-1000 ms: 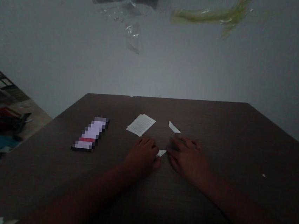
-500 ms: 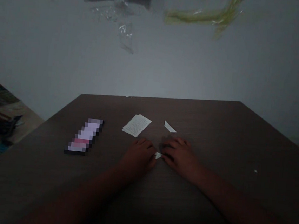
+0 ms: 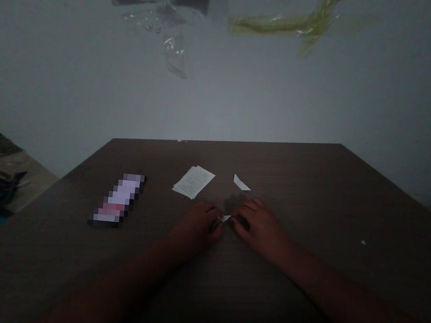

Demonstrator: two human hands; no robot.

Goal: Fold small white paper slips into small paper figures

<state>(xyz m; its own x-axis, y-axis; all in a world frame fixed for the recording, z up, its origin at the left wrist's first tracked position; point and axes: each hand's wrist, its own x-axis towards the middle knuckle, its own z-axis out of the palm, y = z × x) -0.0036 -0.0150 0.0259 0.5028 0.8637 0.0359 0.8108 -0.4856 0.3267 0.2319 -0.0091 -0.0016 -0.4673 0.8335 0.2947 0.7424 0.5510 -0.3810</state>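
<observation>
Both my hands rest on a dark wooden table (image 3: 311,191) in dim light. My left hand (image 3: 196,228) is curled, its fingertips pinching a tiny white scrap of paper (image 3: 226,218). My right hand (image 3: 260,227) meets it from the right, fingers bent and touching the same scrap. Just beyond the hands lie a folded printed sheet of paper (image 3: 193,182) and a small white paper sliver (image 3: 241,183).
A phone with a lit, blurred screen (image 3: 116,206) lies on the table to the left. A speck of paper (image 3: 362,242) sits far right. A pale wall stands behind the table, with clear plastic (image 3: 173,51) and a yellow-green strip (image 3: 286,21) hanging on it. Clutter lies on the floor at left.
My two hands have drawn closer together around the small scrap, so less of it shows. The view has shifted slightly; the other papers and the phone stay where they were.
</observation>
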